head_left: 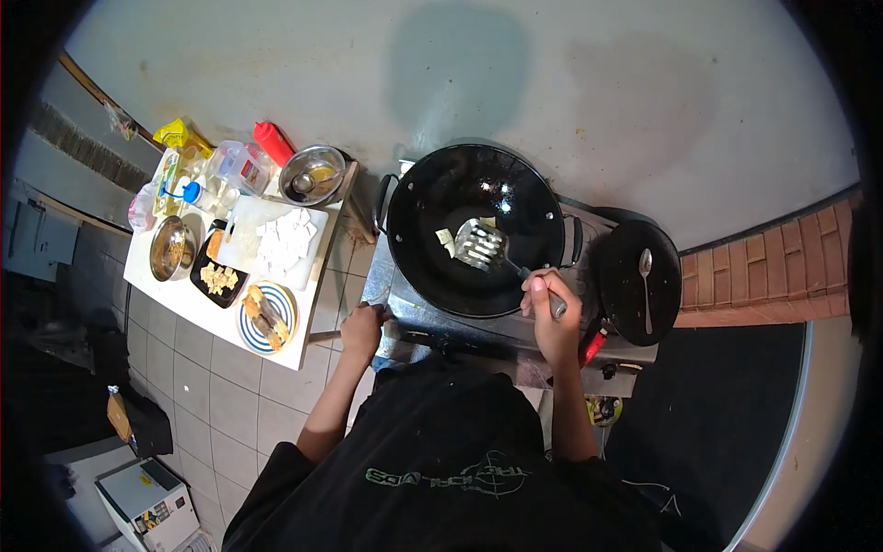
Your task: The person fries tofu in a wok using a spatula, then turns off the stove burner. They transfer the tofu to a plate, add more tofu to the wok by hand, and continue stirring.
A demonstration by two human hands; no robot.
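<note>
My right hand (554, 308) is wrapped round the handle of a slotted metal spatula (480, 246), whose head lies inside a large black wok (432, 267). A few pale cubes (445, 241) sit beside and behind the spatula head, partly hidden by it. The wok rests on a metal stove (401, 307). At the stove's front left corner, my left hand (362, 327) is closed, its fingers curled by the edge; what it holds, if anything, is hidden.
Left, a white table (195, 316) bears a cutting board (241, 241) with white pieces, a black tray (221, 296), a striped plate (284, 296), metal bowls and a red bottle (272, 143). Right of the wok, a spoon (647, 290) lies on a black pan (624, 308).
</note>
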